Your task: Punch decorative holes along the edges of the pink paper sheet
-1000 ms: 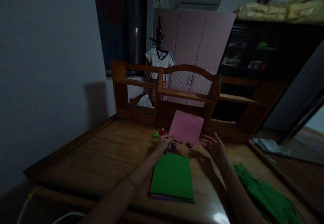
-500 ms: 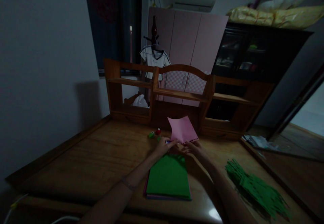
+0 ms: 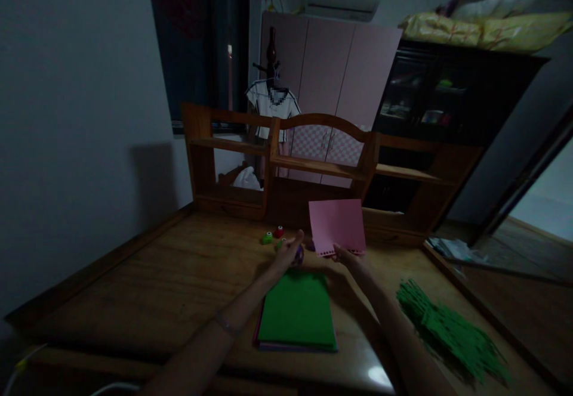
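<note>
At the lower middle of the frame a stack of paper sheets with a green sheet on top [image 3: 296,311] lies flat on the glossy wooden tabletop [image 3: 147,282], and a heap of cut green paper strips [image 3: 447,330] spreads at lower right. Just beyond the stack, the left hand [image 3: 289,254] is closed around a small purple punch [image 3: 299,256]. Beside it, the right hand [image 3: 347,257] pinches the lower edge of a pink paper sheet [image 3: 338,226], held upright above the tabletop. Farther left sit a small green punch [image 3: 267,238] and a small red punch [image 3: 279,231], before the wooden desk shelf [image 3: 322,166].
</note>
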Demonstrator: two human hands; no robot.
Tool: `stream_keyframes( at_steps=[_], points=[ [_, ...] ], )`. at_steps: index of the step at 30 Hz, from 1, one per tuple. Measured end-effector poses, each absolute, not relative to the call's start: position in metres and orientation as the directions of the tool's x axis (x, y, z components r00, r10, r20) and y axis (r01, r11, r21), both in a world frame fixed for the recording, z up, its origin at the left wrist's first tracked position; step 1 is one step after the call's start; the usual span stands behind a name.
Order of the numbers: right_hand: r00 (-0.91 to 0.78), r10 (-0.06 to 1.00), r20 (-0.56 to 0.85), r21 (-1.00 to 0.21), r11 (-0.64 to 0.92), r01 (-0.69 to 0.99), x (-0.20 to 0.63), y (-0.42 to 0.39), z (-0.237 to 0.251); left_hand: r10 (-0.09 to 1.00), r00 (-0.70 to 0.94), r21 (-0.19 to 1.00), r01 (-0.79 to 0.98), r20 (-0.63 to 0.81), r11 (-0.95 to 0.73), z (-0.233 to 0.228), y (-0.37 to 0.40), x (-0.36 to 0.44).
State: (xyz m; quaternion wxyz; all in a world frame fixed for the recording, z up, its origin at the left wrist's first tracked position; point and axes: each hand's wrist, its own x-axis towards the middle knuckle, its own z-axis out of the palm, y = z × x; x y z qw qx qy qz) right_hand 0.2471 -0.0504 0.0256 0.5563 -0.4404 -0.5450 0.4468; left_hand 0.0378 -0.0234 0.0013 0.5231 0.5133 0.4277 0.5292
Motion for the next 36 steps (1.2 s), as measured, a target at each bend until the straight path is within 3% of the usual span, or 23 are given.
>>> stream_keyframes(
  at_steps=[2,6,10,15,18,23,30,36],
  points=[
    [0.015,0.978,0.209,-0.976,0.209,-0.054,0.254,-0.047,0.024,0.998,0.036,0.984,-0.169,0.055,-0.049,0.005,-0.024,0.034],
    [0.102,0.987,0.126,-0.968,0.145,-0.205,0.263,-0.04,0.017,0.993,0.109,0.936,-0.351,0.037,0.004,0.007,-0.021,0.028],
    [0.092,0.986,0.138,-0.926,0.161,-0.342,0.264,-0.039,0.016,0.987,0.16,0.822,-0.562,0.001,0.09,0.004,-0.015,0.028],
    [0.128,0.977,0.173,-0.892,0.21,-0.4,0.261,-0.044,0.021,0.979,0.186,0.711,-0.699,0.083,0.073,-0.001,-0.013,0.033],
    [0.133,0.978,0.16,-0.898,0.201,-0.392,0.262,-0.044,0.02,0.975,0.177,0.764,-0.645,0.132,0.013,-0.001,-0.014,0.035],
    [0.12,0.981,0.152,-0.927,0.183,-0.328,0.263,-0.037,0.013,0.968,0.185,0.939,-0.328,0.168,-0.101,0.0,-0.015,0.034],
    [0.114,0.975,0.192,-0.974,0.204,-0.103,0.261,-0.04,0.012,0.963,0.167,0.953,-0.254,0.213,-0.166,0.002,-0.018,0.03],
    [0.047,0.98,0.195,-0.975,0.199,-0.103,0.252,-0.05,0.024,0.952,0.235,0.971,-0.184,0.195,-0.153,0.008,-0.025,0.029]
  ],
)
